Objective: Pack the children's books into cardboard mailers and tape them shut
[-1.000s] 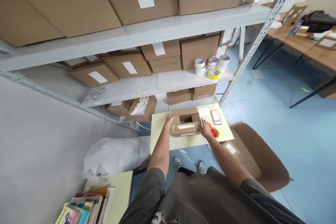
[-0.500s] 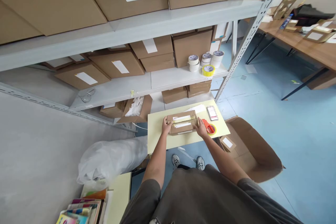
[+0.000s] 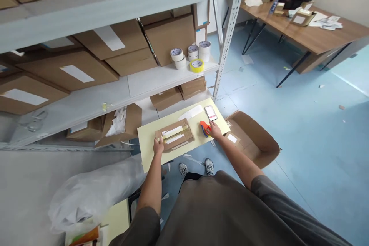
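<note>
1. We see the left hand [image 3: 158, 147] clamped on the near left end of a flat cardboard box [image 3: 176, 138], which lies on the pale yellow table [image 3: 147, 159].
2. The box bears two white labels [image 3: 172, 133]; their writing is too small for us to read.
3. The right hand [image 3: 215, 131] touches a red tape dispenser [image 3: 204, 127] just right of the box; we cannot tell whether it grips.
4. A phone [image 3: 211, 112] lies behind, screen blurred.

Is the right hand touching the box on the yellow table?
Apart. The head view shows the right hand at the red tape dispenser, with a strip of bare table between it and the box.
</note>
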### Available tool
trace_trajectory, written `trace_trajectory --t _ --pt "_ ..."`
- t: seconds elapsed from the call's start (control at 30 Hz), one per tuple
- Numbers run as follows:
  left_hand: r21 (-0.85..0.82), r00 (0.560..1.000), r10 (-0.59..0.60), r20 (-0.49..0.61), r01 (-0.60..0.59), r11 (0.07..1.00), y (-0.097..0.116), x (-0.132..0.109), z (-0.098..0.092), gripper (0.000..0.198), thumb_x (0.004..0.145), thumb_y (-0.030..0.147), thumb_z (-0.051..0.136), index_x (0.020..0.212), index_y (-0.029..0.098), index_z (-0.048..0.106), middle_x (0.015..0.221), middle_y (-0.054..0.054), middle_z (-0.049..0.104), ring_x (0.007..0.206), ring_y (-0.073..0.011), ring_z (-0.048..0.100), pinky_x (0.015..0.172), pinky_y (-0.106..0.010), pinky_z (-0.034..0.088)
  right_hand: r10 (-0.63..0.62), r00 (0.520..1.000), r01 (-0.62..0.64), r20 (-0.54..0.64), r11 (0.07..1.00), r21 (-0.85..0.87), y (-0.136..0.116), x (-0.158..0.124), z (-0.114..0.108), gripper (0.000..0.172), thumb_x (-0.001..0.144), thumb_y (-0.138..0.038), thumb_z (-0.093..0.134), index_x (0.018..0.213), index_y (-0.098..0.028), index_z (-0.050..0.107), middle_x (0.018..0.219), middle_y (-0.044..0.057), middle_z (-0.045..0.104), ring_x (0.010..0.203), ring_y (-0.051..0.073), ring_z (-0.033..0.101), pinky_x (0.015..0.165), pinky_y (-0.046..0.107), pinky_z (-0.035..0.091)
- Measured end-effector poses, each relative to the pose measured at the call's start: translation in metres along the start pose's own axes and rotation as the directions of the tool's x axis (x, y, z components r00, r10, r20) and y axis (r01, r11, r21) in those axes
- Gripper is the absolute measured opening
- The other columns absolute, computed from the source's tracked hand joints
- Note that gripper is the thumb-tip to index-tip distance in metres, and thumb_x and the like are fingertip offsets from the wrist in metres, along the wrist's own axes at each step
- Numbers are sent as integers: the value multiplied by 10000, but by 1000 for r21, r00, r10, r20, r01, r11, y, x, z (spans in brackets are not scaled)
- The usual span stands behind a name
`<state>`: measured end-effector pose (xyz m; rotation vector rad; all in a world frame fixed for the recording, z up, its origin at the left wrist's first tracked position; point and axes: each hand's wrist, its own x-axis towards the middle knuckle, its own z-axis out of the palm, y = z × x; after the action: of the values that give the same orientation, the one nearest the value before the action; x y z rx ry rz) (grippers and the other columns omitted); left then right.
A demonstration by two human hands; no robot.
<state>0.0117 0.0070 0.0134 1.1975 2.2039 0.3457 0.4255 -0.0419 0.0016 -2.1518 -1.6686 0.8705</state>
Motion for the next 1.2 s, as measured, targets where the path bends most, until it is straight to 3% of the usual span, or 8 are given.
trace_trajectory --t 0.2,0.4,0.53,0.67,0.87,0.97,1.07,1.2 --pt "9 1000 -4 -24 5 1000 -7 -7 3 507 1066 445 426 1514 211 474 1438 -162 680 1324 -341 647 1049 -427 522 71 976 -58 207 996 -64 9 9 34 396 977 -396 656 1305 -175 672 1386 161 670 1296 301 613 1047 342 495" --pt "36 1000 7 -23 -6 999 -10 -10 8 540 1080 457 382 1538 179 450 1459 -188 662 1322 -367 644 1064 -453 510 213 952 -199 220 976 -85 4 18 77 593 962 -400 669 1452 -88 550 1435 260 629 1360 362 585 1124 433 436" --pt "23 1000 15 -8 -15 1000 -13 -11 8 580 1083 473 369 1570 162 420 1492 -201 638 1327 -377 637 1055 -456 508 243 946 -226 216 969 -100 5 24 75 535 978 -249 547 1491 -100 516 1343 258 692 1246 341 667 1051 445 474" --pt "-13 1000 16 -8 -16 1000 -13 -12 11 573 1090 471 364 1573 169 420 1470 -194 657 1314 -363 649 1025 -430 516 142 971 -130 192 989 -76 -4 25 49 527 973 -295 527 1477 -142 503 1308 229 708 1163 340 697 939 418 515" --pt "-51 998 50 -33 -51 997 -12 -17 17 516 1090 394 400 1558 180 445 1491 -177 646 1334 -309 643 1024 -369 505 -175 980 152 91 965 214 -68 14 7 448 908 -482 607 1269 -216 603 987 67 748 884 280 694 788 365 529" --pt "-85 1000 28 3 -28 996 -10 -19 16 538 1084 402 431 1572 177 435 1476 -186 656 1325 -306 651 1013 -365 504 -345 925 282 162 905 319 -122 12 0 456 864 -621 687 1087 -223 666 919 38 738 850 248 683 766 328 517" --pt "-146 997 33 68 -23 989 -12 -17 12 553 1086 397 431 1587 164 416 1481 -191 652 1349 -293 638 1024 -360 494 -436 837 331 331 885 328 -171 16 4 520 788 -696 766 967 -214 690 871 32 725 813 239 680 722 314 503" --pt "-263 982 89 169 -42 964 -21 -11 0 516 1070 421 477 1533 194 491 1426 -161 695 1297 -286 667 1021 -363 496 -452 760 373 467 892 256 -198 22 13 557 728 -732 814 885 -211 697 841 37 715 798 239 668 709 317 492"
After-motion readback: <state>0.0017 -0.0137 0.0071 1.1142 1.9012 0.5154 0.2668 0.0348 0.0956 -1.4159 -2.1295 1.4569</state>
